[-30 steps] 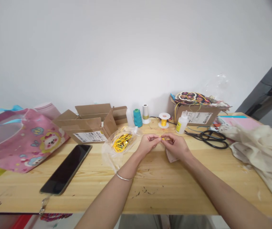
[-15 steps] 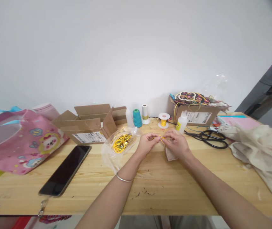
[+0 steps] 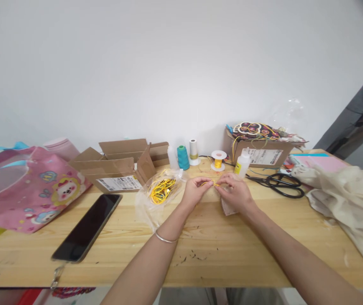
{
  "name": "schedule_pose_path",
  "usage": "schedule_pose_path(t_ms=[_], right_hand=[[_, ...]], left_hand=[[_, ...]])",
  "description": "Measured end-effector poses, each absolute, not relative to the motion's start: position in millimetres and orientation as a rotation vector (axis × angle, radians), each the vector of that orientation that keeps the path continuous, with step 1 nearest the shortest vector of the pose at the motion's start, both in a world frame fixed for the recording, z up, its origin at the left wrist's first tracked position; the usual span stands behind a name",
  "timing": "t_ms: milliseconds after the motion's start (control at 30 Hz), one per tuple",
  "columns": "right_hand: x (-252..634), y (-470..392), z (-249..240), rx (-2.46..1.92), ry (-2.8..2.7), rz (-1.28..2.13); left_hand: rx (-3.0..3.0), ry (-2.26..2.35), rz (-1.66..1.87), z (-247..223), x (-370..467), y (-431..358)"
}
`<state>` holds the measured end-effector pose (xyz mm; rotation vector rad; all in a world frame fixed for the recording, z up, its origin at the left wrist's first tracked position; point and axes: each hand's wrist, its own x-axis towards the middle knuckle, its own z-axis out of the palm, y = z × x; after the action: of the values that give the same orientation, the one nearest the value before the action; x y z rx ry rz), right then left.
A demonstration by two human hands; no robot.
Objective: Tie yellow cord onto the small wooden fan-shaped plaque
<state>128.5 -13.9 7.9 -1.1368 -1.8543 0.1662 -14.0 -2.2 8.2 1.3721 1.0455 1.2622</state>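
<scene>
A thin yellow cord (image 3: pixel 213 183) runs between my fingertips over the middle of the wooden table. My left hand (image 3: pixel 197 189) pinches it between thumb and fingers. From the other side my right hand (image 3: pixel 235 192) pinches the same cord, a small gap apart from the left. Partly hidden under my right hand lies a small light-brown piece (image 3: pixel 227 208) whose kind I cannot tell. Left of my hands, a clear plastic bag (image 3: pixel 146 212) holds a bundle of yellow cord (image 3: pixel 161 191). Behind my right hand stands a bottle with a yellow label (image 3: pixel 241 166).
Black scissors (image 3: pixel 285 185) and cream cloth (image 3: pixel 343 203) lie to the right. At the back are a spool of yellow thread (image 3: pixel 219 162), a teal thread cone (image 3: pixel 183 157) and two cardboard boxes (image 3: pixel 111 169). A phone (image 3: pixel 87 228) and a pink bag (image 3: pixel 41 190) occupy the left.
Both hands keep their pinch on the yellow cord. The gap between the fingertips has widened very slightly, and the rest stays where it was.
</scene>
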Motion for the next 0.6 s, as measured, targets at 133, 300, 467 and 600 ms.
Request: schedule_pose_path(t_ms=[133, 300, 467, 600], right_hand=[[128.7, -14.7, 8.9, -1.157, -1.881, 0.152], [128.9, -14.2, 9.0, -1.184, -1.885, 0.139], [128.9, -13.0, 7.6, -1.188, -1.893, 0.162], [128.8, -12.9, 7.3, -1.178, -1.879, 0.228]], left_hand=[[1.309, 1.057, 1.246, 10.5, -14.4, -3.0], [1.266, 1.049, 1.215, 13.8, -14.6, -6.0], [1.281, 1.06, 1.208, 16.4, -15.0, -7.7], [1.311, 1.025, 1.216, 14.7, -15.7, -6.2]])
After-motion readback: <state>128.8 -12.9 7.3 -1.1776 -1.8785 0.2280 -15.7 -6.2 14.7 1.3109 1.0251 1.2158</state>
